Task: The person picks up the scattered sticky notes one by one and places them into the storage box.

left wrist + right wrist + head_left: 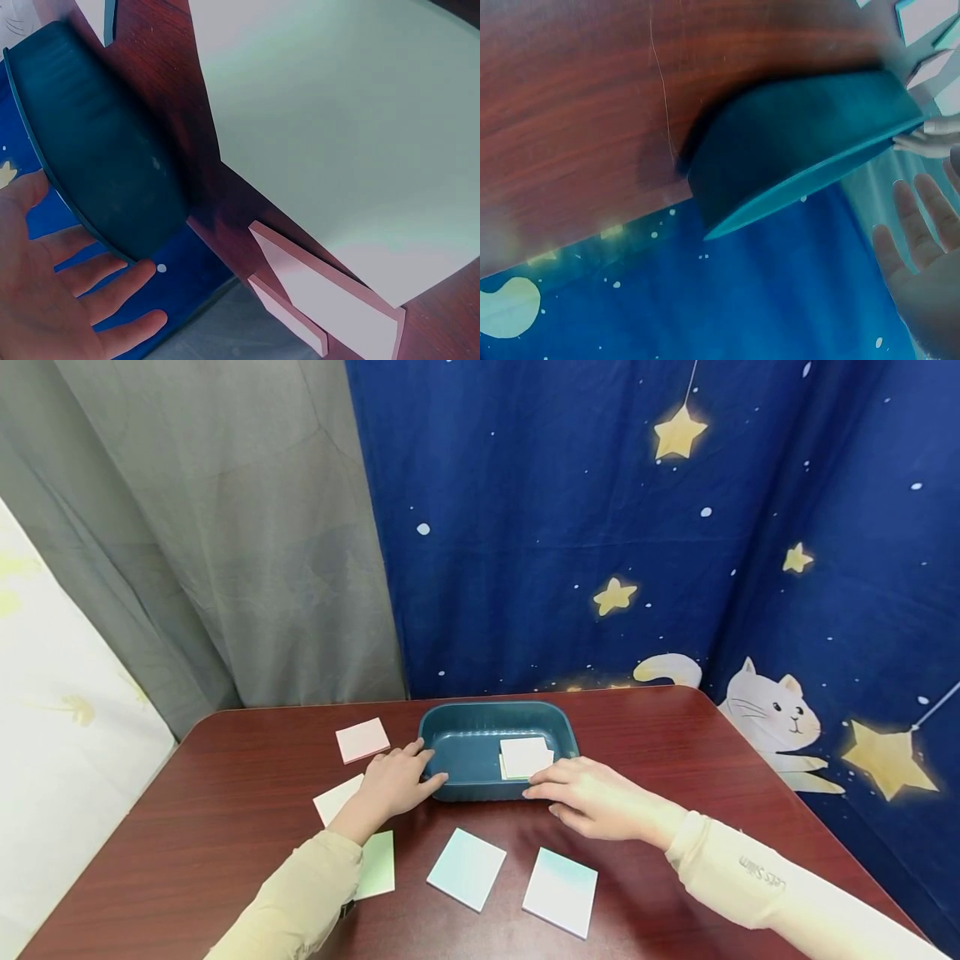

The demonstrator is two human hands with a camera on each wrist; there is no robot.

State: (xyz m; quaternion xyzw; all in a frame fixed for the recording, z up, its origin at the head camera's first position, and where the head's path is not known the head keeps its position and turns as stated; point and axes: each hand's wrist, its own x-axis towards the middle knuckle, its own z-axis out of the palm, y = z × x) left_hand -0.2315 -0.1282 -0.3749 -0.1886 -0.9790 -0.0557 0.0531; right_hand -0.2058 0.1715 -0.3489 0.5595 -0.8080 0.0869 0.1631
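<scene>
A dark teal plastic bin stands near the table's far edge, with white and pale paper pads lying in its right half. At the bin's left end is my left hand. Its fingers are spread and extended along the rim, as the left wrist view also shows beside the bin. My right hand reaches to the front right corner, palm down, fingertips right at the rim. In the right wrist view its fingers are extended, with nothing held.
Around the left forearm lie a pink pad, a whitish pad and a green pad. Two bluish-white pads lie in front of the bin. A blue curtain hangs behind the reddish-brown table.
</scene>
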